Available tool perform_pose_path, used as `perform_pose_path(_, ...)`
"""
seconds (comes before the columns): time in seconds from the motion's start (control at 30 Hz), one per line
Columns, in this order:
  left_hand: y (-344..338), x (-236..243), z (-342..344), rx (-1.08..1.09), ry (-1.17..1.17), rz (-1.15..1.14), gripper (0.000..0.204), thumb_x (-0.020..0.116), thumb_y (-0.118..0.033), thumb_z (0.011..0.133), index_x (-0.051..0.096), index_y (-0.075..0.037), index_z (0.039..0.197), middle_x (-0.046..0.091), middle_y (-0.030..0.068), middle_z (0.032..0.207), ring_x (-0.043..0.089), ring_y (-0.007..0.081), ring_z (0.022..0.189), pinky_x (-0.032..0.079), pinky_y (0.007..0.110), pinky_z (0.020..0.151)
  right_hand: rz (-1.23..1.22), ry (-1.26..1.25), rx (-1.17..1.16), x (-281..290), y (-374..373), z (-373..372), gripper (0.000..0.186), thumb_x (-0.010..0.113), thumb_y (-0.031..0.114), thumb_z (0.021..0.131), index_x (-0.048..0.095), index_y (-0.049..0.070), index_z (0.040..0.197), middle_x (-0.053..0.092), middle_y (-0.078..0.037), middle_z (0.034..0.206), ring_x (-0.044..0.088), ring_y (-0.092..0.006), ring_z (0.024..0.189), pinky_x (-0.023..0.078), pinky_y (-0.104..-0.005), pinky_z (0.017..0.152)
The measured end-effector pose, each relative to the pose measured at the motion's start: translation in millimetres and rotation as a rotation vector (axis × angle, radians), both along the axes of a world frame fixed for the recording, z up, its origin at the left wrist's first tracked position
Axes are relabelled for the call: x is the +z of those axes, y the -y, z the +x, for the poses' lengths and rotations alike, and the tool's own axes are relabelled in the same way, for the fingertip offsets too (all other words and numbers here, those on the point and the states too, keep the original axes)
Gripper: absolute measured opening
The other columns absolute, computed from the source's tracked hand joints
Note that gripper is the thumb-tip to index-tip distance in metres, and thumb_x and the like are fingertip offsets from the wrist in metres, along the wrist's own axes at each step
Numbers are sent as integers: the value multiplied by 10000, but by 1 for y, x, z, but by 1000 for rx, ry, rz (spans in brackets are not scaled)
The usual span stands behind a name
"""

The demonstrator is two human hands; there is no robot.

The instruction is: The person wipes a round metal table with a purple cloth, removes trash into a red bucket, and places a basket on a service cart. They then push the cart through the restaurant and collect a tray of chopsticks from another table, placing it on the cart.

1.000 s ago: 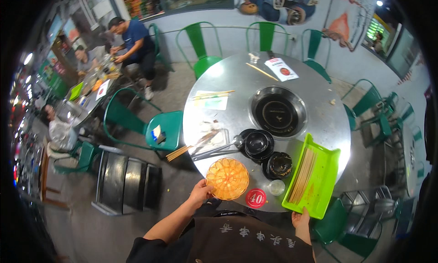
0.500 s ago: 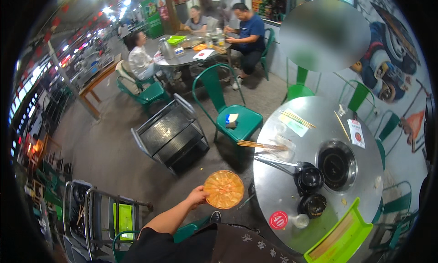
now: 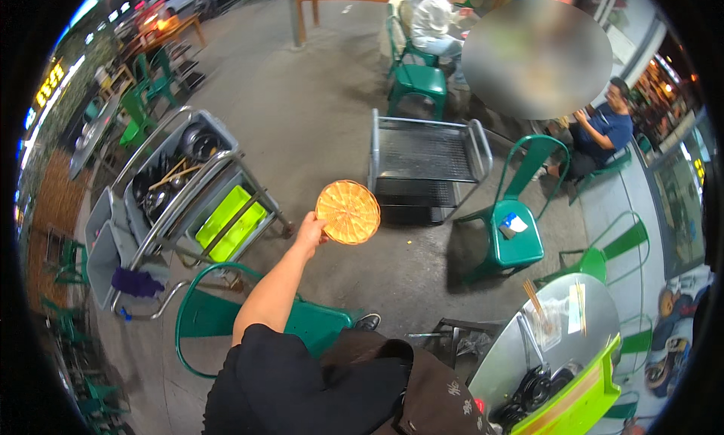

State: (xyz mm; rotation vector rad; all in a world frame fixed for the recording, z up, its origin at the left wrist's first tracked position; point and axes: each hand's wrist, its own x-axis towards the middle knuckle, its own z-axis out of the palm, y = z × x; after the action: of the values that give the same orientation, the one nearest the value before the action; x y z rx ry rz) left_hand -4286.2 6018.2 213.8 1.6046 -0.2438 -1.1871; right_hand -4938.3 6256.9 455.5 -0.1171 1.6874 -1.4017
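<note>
My left hand (image 3: 311, 230) grips the edge of a round, shallow wicker basket (image 3: 348, 212), its thumb and fingers closed on the rim. The tan woven inside faces up, and I see nothing lying in it. The arm reaches forward over the floor, between the grey trolleys. My right hand is out of the picture. At the lower right, a bright green tray (image 3: 584, 397) with a brownish strip along it overlaps the round metal table (image 3: 501, 359); what supports it does not show.
On the left, a utility cart (image 3: 226, 160) carries grey bins, pans and a green tray (image 3: 232, 222). A grey trolley (image 3: 426, 152) stands ahead. Green chairs (image 3: 520, 239) surround me, one right under my arm. Black ladles (image 3: 534, 390) and chopsticks (image 3: 532, 295) lie on the table. Other people sit farther off.
My view has swung left, bringing the loaded cart closer to the middle and the round table to the lower right edge. The basket stays in my left hand, now held farther forward.
</note>
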Motion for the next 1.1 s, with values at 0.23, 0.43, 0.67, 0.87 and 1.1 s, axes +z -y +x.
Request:
perform_pose_path(0.23, -89, 25, 38, 316, -22, -77, 296, 518, -178, 947, 497, -126, 1238, 629, 28, 1033, 592, 111, 788, 475, 260, 614, -71, 36, 335, -8, 107, -1, 243, 608, 213, 931, 611, 31, 1091, 619, -111, 1003, 567, -269, 922, 482, -371, 815)
perform_pose_path(0.43, -200, 73, 50, 516, 29, -125, 268, 517, -177, 957, 514, -98, 1214, 640, 42, 1081, 643, 158, 890, 522, 309, 715, -43, 136, 626, -69, 241, 54, 305, 592, 118, 881, 559, 92, 1182, 666, -20, 1021, 654, -142, 751, 429, -213, 462)
perform_pose_path(0.67, -265, 114, 95, 917, 82, -407, 253, 550, -241, 965, 532, -102, 1175, 635, 57, 1093, 642, 181, 973, 531, 348, 729, 141, 65, 939, -60, 335, 193, 324, 613, 125, 857, 527, 91, 1168, 651, -44, 940, 613, -161, 649, 406, -239, 387)
perform_pose_path(0.87, -259, 138, 183, 1059, 190, -569, 426, 483, -290, 1007, 482, -33, 1347, 583, 113, 1314, 602, 245, 1165, 504, 384, 936, 206, -3, 1203, -53, 390, 337, 293, 599, 110, 888, 536, 38, 1165, 674, -87, 922, 621, -188, 633, 432, -276, 418)
perform_pose_path(1.1, -211, 106, 323, 1279, 438, -470, 337, 481, -280, 1012, 515, -32, 1237, 593, 106, 1198, 613, 220, 1082, 508, 356, 863, 189, -138, 1363, -53, 468, 495, 248, 567, 128, 901, 567, 50, 1137, 678, -94, 921, 590, -176, 593, 423, -265, 460)
